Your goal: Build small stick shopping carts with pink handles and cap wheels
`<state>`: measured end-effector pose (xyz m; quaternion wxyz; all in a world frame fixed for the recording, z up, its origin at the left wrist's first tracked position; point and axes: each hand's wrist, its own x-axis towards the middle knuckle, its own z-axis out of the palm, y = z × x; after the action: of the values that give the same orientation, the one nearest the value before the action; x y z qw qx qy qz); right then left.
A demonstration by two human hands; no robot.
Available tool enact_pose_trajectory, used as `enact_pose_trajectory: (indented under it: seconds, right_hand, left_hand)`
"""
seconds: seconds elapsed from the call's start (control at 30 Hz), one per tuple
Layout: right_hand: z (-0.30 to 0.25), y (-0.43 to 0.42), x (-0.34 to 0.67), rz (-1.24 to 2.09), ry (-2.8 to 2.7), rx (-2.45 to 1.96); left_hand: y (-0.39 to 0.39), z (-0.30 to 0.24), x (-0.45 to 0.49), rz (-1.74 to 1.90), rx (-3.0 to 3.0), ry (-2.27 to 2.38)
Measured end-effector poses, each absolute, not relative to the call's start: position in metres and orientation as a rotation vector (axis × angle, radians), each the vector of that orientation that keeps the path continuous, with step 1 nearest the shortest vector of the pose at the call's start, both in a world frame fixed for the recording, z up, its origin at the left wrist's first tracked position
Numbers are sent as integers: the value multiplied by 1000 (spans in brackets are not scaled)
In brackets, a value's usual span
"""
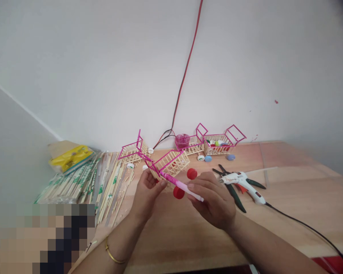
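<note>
My left hand (pixel 146 190) grips the bottom of a small cart built from wooden sticks (pixel 171 161) with pink-painted edges. My right hand (pixel 214 198) pinches a pink marker pen (pixel 183 186), its tip touching the cart's pink rim by my left fingers. Two red bottle caps (pixel 178 192) sit on the cart's underside like wheels, between my hands. Both hands hover above the wooden floor (pixel 288 198).
Three more stick carts (pixel 131 150) stand along the white wall, with loose bottle caps and a pink cup (pixel 182 140). Bundles of chopsticks (pixel 82 182) lie to the left. A white glue gun (pixel 246 184) and pliers lie right, cords trailing.
</note>
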<state>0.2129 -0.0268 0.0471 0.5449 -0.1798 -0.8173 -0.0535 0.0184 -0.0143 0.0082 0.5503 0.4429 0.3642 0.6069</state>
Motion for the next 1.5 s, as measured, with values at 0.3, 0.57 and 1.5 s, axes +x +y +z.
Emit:
enact_pose_trajectory:
  seconds: [0.3, 0.57, 1.5]
  right_hand:
    - [50, -28, 210, -159, -1940, -435]
    - [51, -28, 210, -154, -1928, -434]
    - [46, -21, 222, -169, -1852, -521]
  left_hand:
    - [-15, 6, 18, 1440, 1042, 861]
    - [-15, 7, 18, 1441, 1024, 871]
    - [-15, 7, 16, 1465, 1025, 855]
